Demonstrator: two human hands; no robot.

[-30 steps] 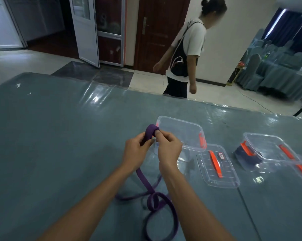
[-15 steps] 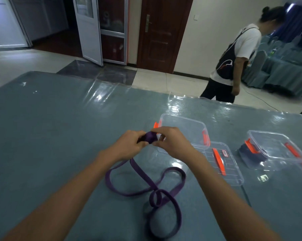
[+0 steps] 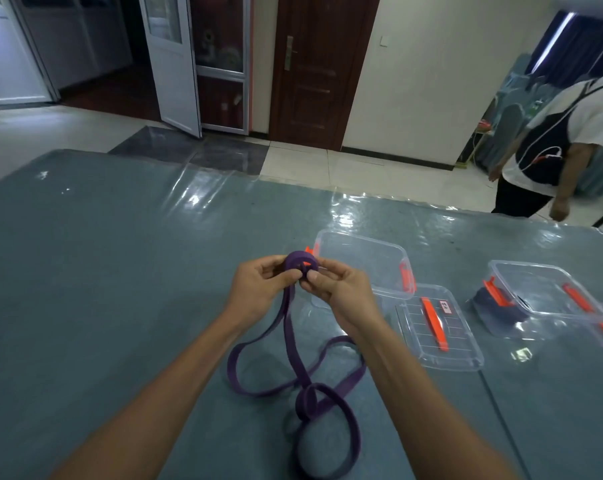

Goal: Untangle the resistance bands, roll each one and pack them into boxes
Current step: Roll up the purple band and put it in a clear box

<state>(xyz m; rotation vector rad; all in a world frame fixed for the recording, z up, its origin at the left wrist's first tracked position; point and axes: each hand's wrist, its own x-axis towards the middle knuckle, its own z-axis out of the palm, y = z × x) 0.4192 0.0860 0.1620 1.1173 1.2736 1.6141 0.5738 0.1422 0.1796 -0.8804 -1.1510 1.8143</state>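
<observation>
Table (image 3: 120, 271) under clear plastic fills the view. One open box (image 3: 360, 254) sits at one o'clock from the hands, its lid (image 3: 461, 341) at three, and a second box (image 3: 542, 289) farther right. A purple band (image 3: 308, 401) trails toward six o'clock. The left hand (image 3: 258, 289) and right hand (image 3: 341, 292) pinch its rolled end (image 3: 300, 263).
</observation>
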